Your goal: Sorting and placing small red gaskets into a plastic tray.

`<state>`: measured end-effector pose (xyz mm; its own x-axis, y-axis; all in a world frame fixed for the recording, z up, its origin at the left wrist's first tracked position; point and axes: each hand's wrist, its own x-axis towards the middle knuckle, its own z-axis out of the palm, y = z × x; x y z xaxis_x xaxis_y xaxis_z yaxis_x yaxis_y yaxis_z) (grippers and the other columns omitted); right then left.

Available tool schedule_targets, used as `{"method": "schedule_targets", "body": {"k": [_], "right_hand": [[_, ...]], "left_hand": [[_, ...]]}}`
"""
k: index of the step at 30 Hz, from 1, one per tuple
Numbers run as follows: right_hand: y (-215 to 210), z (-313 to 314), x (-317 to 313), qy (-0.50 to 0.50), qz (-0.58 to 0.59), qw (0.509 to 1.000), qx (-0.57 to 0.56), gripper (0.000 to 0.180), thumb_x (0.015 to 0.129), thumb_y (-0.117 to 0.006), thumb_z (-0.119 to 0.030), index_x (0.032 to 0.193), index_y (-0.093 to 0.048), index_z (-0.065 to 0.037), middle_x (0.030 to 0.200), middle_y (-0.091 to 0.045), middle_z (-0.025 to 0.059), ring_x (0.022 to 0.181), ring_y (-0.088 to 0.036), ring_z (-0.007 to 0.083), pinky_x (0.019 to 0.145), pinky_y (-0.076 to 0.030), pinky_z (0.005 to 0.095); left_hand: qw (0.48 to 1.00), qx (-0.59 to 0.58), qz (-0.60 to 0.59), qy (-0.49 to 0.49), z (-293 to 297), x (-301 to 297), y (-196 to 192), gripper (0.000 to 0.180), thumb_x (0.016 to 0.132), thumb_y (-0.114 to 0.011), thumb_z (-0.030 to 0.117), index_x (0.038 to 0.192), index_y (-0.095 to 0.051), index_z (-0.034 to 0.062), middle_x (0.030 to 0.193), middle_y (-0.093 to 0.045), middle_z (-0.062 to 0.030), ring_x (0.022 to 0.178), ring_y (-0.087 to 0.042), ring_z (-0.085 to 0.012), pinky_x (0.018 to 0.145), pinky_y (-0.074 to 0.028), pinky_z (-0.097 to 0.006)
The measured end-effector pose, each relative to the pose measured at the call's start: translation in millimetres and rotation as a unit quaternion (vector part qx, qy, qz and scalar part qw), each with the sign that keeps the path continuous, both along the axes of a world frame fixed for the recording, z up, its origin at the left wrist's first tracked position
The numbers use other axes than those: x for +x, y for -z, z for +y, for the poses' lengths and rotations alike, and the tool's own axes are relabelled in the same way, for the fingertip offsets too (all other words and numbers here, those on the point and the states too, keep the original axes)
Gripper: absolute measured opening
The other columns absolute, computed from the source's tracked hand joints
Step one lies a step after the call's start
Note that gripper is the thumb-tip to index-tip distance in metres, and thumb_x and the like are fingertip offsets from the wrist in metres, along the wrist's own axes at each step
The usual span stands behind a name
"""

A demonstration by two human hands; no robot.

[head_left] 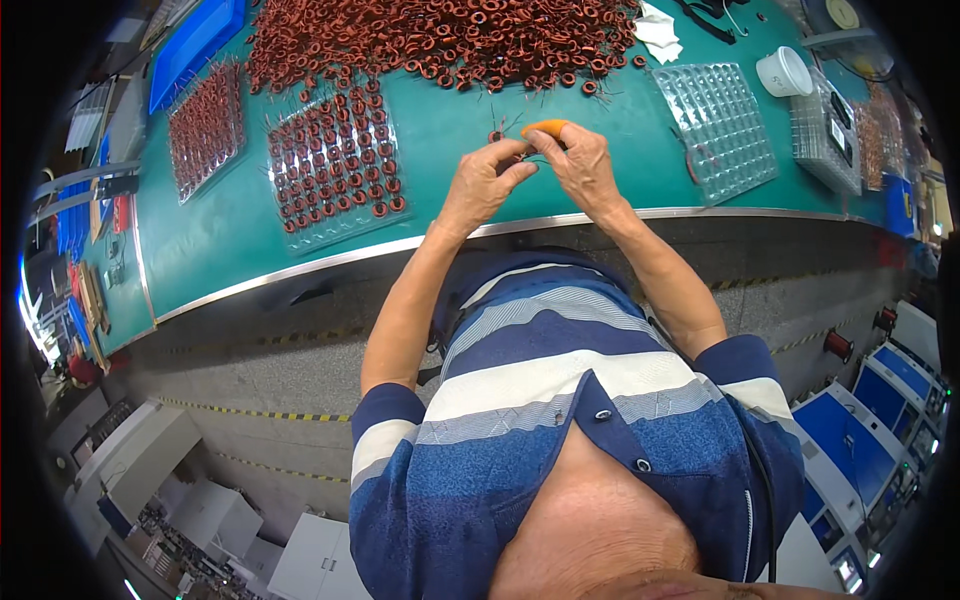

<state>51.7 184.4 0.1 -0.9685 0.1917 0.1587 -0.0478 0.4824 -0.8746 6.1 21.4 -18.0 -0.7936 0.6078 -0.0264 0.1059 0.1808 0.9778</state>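
My left hand [482,183] is pinched closed in front of the heap, on what looks like a small red-brown ring coil; its fingers hide most of it. Just beyond those fingers another ring coil [496,137] shows, with thin wire ends standing up. My right hand [584,172] is closed round an orange-handled tool [545,128], whose working end is hidden among the fingers. Both hands nearly touch at the fingertips, above the green tabletop [430,140]. On the left, a clear plastic tray [338,165] carries rows of ring coils.
A large heap of ring coils [440,40] spreads along the back. A second filled tray [207,128] and a blue bin [195,50] stand at the far left. To the right are an unfilled clear tray [718,130], a white tub [785,72] and stacked clear trays [825,130].
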Motion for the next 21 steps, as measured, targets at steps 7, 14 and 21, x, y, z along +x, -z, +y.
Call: {"method": "schedule_targets", "body": {"k": [7, 14, 21], "right_hand": [[2.1, -1.9, 6.5, 0.027, -0.003, 0.999, -0.017, 0.019, 0.089, -0.063, -0.018, 0.094, -0.067, 0.000, 0.080, -0.067, 0.0156, 0.066, -0.064, 0.0286, 0.058, -0.050, 0.0371], [-4.6, 1.8, 13.2, -0.035, 0.128, 0.946, 0.297, 0.010, 0.087, -0.061, -0.016, 0.087, -0.065, -0.006, 0.082, -0.061, 0.0097, 0.078, -0.058, 0.0271, 0.070, -0.046, 0.0380], [-4.5, 4.7, 13.6, -0.012, 0.071, 0.997, 0.041, 0.018, 0.089, -0.061, -0.021, 0.090, -0.072, -0.007, 0.083, -0.064, 0.0076, 0.079, -0.057, 0.0205, 0.064, -0.044, 0.0291]], "left_hand": [[0.883, 0.251, -0.396, 0.001, -2.9, 17.4, 2.3, 0.030, 0.098, -0.050, 0.020, 0.120, -0.054, -0.0009, 0.089, -0.059, -0.0072, 0.067, -0.057, -0.0134, 0.060, -0.047, -0.025], [0.931, 0.162, -0.321, -0.063, 1.0, 17.7, 22.0, 0.026, 0.096, -0.052, 0.018, 0.110, -0.061, -0.0017, 0.081, -0.060, -0.0051, 0.063, -0.056, -0.0111, 0.057, -0.046, -0.024], [0.900, 0.255, -0.335, -0.111, 2.0, 21.8, 14.8, 0.023, 0.098, -0.050, 0.019, 0.101, -0.061, -0.0013, 0.077, -0.058, -0.0052, 0.060, -0.054, -0.0120, 0.054, -0.044, -0.024]]}}
